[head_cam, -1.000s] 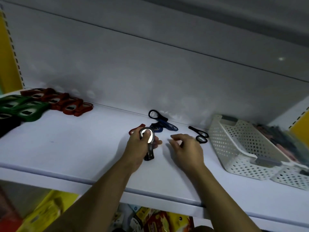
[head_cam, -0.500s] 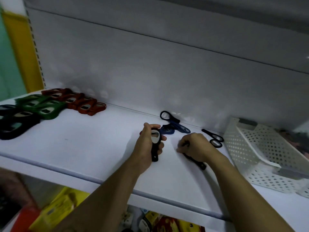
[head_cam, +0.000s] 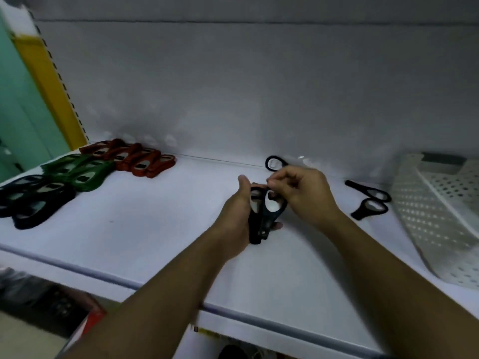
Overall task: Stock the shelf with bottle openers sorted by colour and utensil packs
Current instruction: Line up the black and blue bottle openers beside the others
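Observation:
My left hand [head_cam: 237, 216] grips two black bottle openers [head_cam: 264, 213] upright just above the white shelf [head_cam: 160, 229]. My right hand [head_cam: 303, 195] pinches the top of the second one, right beside the left thumb. At the far left lie sorted rows: red openers [head_cam: 137, 158] at the back, green openers [head_cam: 80, 171] in the middle, black openers [head_cam: 33, 198] in front. Loose black openers [head_cam: 370, 202] lie right of my hands, and another black opener [head_cam: 274, 161] shows behind my right hand.
A white perforated basket [head_cam: 438, 218] lies tipped on the shelf's right end. The grey back panel [head_cam: 233, 99] stands close behind. A yellow upright [head_cam: 49, 73] bounds the left side. Packaged goods [head_cam: 85, 322] sit on the lower shelf under the front edge.
My right hand picked up a black opener from the shelf and brought it against the one in my left hand. The view shifted left, showing more of the sorted rows.

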